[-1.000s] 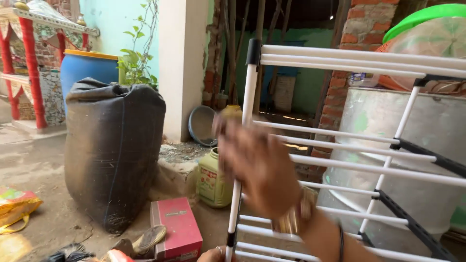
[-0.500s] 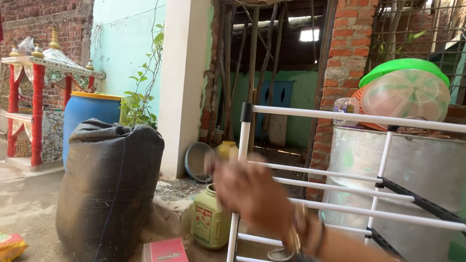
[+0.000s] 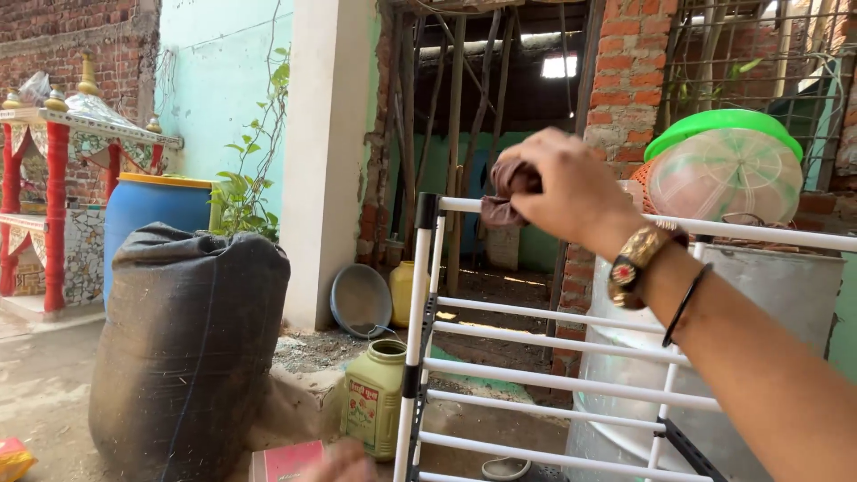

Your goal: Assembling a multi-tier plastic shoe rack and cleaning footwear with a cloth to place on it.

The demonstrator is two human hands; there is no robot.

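My right hand [image 3: 562, 183] is raised to the top rail of a white metal drying rack [image 3: 428, 295] and is closed on a small dark brown cloth [image 3: 502, 205] pressed against that rail near the rack's left corner. A gold watch and a black bangle sit on that wrist. My left hand [image 3: 344, 462] shows only as a blurred patch at the bottom edge, next to a pink box [image 3: 284, 461]; what it holds I cannot tell.
A tall black sack [image 3: 183, 348] stands left of the rack, a blue drum [image 3: 152, 214] behind it. A yellow-green plastic can [image 3: 375, 397] sits on the ground by the rack. Behind the rack stands a metal drum [image 3: 768, 295] topped by a green-rimmed basket [image 3: 723, 170].
My right hand rose from the rack's middle bars up to the top rail and now grips the brown cloth there. The camera view tilted upward.
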